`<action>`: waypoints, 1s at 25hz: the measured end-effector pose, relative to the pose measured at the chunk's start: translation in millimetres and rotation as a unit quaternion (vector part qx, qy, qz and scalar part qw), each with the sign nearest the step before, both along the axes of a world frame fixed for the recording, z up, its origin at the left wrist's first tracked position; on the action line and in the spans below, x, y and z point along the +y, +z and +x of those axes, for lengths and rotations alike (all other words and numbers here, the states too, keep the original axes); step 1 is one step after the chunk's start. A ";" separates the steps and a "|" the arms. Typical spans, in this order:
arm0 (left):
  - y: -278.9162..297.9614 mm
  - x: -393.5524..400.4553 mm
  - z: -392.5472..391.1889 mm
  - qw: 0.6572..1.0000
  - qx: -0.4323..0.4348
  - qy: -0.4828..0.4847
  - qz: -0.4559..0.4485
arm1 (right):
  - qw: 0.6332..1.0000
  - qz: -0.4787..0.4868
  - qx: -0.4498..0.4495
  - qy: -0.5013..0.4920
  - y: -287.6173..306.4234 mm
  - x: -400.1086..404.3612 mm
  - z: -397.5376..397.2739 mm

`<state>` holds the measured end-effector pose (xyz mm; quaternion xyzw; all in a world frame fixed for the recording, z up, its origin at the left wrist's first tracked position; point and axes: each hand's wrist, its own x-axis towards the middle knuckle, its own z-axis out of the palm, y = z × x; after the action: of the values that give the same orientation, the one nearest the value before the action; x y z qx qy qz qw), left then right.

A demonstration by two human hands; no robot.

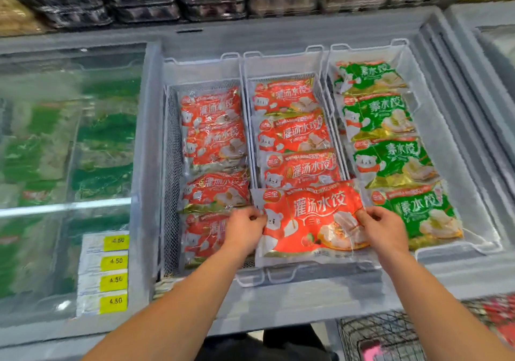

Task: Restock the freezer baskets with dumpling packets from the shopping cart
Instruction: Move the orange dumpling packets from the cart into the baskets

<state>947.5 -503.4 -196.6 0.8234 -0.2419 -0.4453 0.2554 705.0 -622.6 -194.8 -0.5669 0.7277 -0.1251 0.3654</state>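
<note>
Both hands are down at the near end of the middle wire basket (284, 62), holding one red dumpling packet (309, 221) between them. The left hand (245, 228) pinches the packet's left edge, fingers curled over the crinkly plastic; the right hand (383, 228) pinches its right edge the same way. The packet is a flat, glossy pillow bag, red with a white cartoon bear and a clear strip along its bottom seam, and it lies tilted over the basket's front rim.

Beyond the hands, three more red packets (292, 135) overlap like shingles up the same basket. Left of the left hand sits a fine-mesh basket (171, 165) with a row of red packets (214, 143). Right of the right hand, green packets (390, 143) fill the third basket in a shiny overlapping row.

Further left, a closed sliding glass lid (67, 137) carries yellow price labels (114, 271). Below the right forearm is the dark wire grid of a shopping cart (384, 335).
</note>
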 end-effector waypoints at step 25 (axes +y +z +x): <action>-10.2 -19.5 -29.7 0.986 0.098 -0.043 0.124 | 0.974 0.211 0.014 0.083 -29.0 -31.5 -12.8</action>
<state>917.9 -522.9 -206.8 0.7899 -0.1938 -0.5610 0.1540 692.2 -654.1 -223.8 -0.5372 0.6932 0.0697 0.4754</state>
